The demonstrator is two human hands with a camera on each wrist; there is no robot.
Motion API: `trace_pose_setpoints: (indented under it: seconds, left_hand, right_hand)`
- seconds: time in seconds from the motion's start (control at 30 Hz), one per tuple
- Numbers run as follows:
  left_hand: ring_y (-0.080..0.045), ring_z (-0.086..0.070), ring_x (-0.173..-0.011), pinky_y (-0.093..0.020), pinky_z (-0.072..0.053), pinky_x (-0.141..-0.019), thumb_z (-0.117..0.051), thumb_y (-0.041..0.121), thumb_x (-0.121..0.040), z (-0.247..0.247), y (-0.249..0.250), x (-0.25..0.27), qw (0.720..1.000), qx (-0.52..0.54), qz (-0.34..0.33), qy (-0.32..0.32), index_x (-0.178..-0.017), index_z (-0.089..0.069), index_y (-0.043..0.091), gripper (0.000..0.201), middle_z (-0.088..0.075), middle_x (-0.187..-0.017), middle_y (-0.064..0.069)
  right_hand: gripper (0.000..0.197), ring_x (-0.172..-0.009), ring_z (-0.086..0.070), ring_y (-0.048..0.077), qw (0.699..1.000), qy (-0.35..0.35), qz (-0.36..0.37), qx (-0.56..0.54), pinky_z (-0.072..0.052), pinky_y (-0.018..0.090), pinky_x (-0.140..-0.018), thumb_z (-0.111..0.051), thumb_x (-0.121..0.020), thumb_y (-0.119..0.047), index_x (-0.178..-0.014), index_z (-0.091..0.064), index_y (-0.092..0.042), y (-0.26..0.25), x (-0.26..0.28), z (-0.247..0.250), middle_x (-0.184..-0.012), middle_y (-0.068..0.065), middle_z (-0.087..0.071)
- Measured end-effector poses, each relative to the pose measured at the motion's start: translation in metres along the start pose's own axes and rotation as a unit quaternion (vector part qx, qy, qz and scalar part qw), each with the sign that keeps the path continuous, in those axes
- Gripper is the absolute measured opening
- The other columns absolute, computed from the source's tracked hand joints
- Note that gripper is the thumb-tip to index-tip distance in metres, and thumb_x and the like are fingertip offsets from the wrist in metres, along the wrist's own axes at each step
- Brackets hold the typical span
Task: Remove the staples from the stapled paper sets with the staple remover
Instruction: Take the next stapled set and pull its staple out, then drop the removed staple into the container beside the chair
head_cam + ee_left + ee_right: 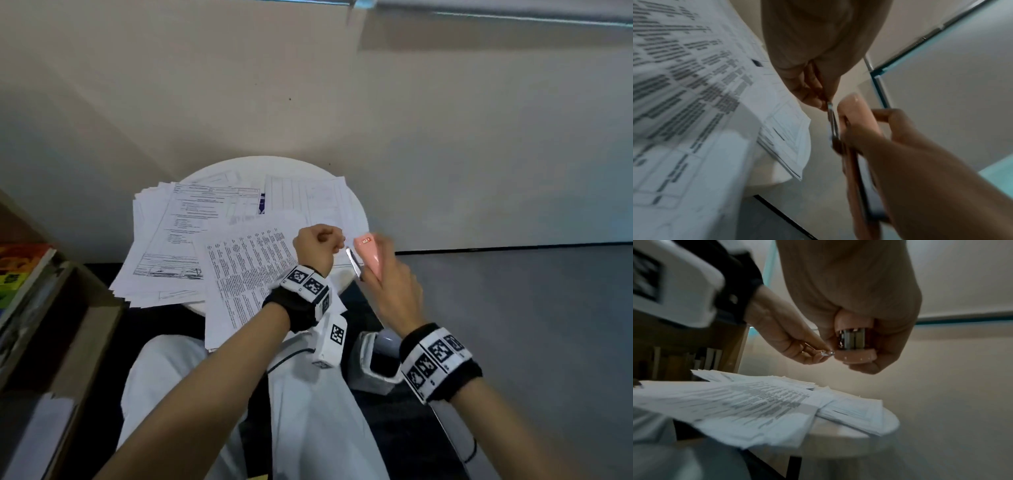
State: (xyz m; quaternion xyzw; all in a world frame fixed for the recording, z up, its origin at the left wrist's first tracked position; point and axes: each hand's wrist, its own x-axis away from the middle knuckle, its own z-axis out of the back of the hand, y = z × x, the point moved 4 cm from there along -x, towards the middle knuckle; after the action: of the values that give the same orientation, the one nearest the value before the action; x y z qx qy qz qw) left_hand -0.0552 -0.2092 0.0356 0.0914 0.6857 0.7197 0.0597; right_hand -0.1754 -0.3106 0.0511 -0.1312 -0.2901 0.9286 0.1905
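The right hand (390, 281) grips the pink staple remover (368, 255) above the worktop's (356, 209) right edge, fingers curled round its body. The left hand (317, 248) pinches a small shiny staple (827, 353) at the remover's metal tip — fingertips pressed together. Paper sets (191, 236) lie spread beneath, overlapping — apart from both hands.

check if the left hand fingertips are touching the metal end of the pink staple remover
Touching. In the left wrist view the left hand fingertips pinch the tip of the metal blade on the pink staple remover; no gap shows.
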Motion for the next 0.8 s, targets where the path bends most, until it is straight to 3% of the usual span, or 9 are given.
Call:
trace_pose_setpoints:
  seconds: [0.07,0.13,0.2,0.3,0.43,0.57,0.63,0.73,0.8]
  left_hand:
    - [0.001,-0.056,-0.046,-0.013,-0.051,-0.054,-0.059,-0.004,-0.086,-0.03,-0.003,0.01,0.997,-0.045,0.003,-0.065,-0.083,-0.067,-0.006,0.009,-0.062,-0.065,-0.009]
    - [-0.005,-0.059,-0.05,-0.024,-0.051,-0.059,-0.055,-0.004,-0.088,-0.068,-0.019,0.028,0.983,-0.114,0.016,-0.142,-0.073,-0.062,-0.001,0.017,-0.067,-0.077,-0.022]
    - [-0.031,-0.066,-0.078,-0.037,-0.05,-0.075,-0.052,0.002,-0.091,-0.107,-0.045,0.049,0.956,-0.196,0.044,-0.216,-0.083,-0.064,-0.007,0.017,-0.066,-0.098,-0.032]
    - [-0.036,-0.06,-0.108,-0.036,-0.042,-0.09,-0.052,0.011,-0.094,-0.142,-0.098,0.073,0.916,-0.294,0.099,-0.256,-0.106,-0.063,-0.008,0.025,-0.064,-0.113,-0.026]
    - [-0.034,-0.066,-0.098,-0.032,-0.05,-0.083,-0.054,0.002,-0.085,-0.159,-0.164,0.077,0.894,-0.362,0.143,-0.224,-0.095,-0.073,0.002,0.022,-0.07,-0.101,-0.021]
    - [-0.031,-0.067,-0.088,-0.028,-0.051,-0.076,-0.06,0.002,-0.079,-0.17,-0.2,0.067,0.899,-0.358,0.162,-0.195,-0.09,-0.076,0.005,0.019,-0.071,-0.091,-0.018]
    - [-0.028,-0.067,-0.079,-0.032,-0.055,-0.077,-0.064,0.001,-0.08,-0.173,-0.218,0.062,0.899,-0.353,0.169,-0.198,-0.084,-0.075,0.002,0.012,-0.07,-0.086,-0.018]
    - [-0.035,-0.069,-0.071,-0.04,-0.059,-0.072,-0.068,-0.005,-0.076,-0.173,-0.243,0.057,0.903,-0.342,0.157,-0.21,-0.074,-0.074,-0.001,0.008,-0.07,-0.076,-0.021]
    - [-0.032,-0.07,-0.072,-0.037,-0.059,-0.073,-0.069,0.0,-0.077,-0.172,-0.249,0.055,0.901,-0.342,0.139,-0.23,-0.073,-0.074,0.005,0.008,-0.07,-0.069,-0.012]
  right_hand:
    - [0.042,-0.08,-0.062,0.032,0.998,0.034,-0.04,-0.032,-0.051,0.042,-0.068,-0.051,-0.095,-0.033,-0.131,-0.03,-0.035,0.035,0.025,0.02,-0.101,0.007,-0.066]
    - [0.041,-0.085,-0.061,0.03,0.99,0.062,-0.111,-0.064,-0.049,0.039,-0.071,-0.051,-0.096,-0.034,-0.132,-0.031,-0.033,0.075,0.052,0.038,-0.103,0.004,-0.063]
    - [0.044,-0.095,-0.058,0.03,0.977,0.094,-0.171,-0.088,-0.047,0.041,-0.08,-0.051,-0.097,-0.033,-0.136,-0.032,-0.029,0.114,0.08,0.054,-0.108,-0.001,-0.057]
    - [0.044,-0.092,-0.056,0.03,0.959,0.136,-0.229,-0.1,-0.042,0.037,-0.075,-0.053,-0.096,-0.026,-0.135,-0.035,-0.026,0.161,0.116,0.068,-0.107,0.002,-0.056]
    - [0.043,-0.087,-0.053,0.028,0.939,0.157,-0.282,-0.121,-0.037,0.034,-0.072,-0.056,-0.094,-0.018,-0.132,-0.038,-0.023,0.209,0.155,0.067,-0.104,0.002,-0.053]
    - [0.039,-0.084,-0.057,0.029,0.922,0.169,-0.319,-0.141,-0.04,0.036,-0.072,-0.059,-0.092,-0.017,-0.125,-0.04,-0.027,0.248,0.182,0.055,-0.098,0.003,-0.059]
    - [0.038,-0.079,-0.059,0.031,0.917,0.171,-0.331,-0.142,-0.044,0.038,-0.071,-0.058,-0.093,-0.02,-0.125,-0.039,-0.028,0.262,0.191,0.049,-0.094,0.004,-0.06]
    - [0.037,-0.07,-0.059,0.022,0.909,0.171,-0.349,-0.153,-0.046,0.038,-0.067,-0.058,-0.093,-0.023,-0.125,-0.038,-0.03,0.273,0.204,0.04,-0.085,-0.007,-0.062]
    - [0.039,-0.073,-0.061,0.02,0.906,0.168,-0.357,-0.155,-0.049,0.04,-0.069,-0.056,-0.094,-0.021,-0.125,-0.037,-0.033,0.279,0.209,0.036,-0.085,-0.011,-0.061]
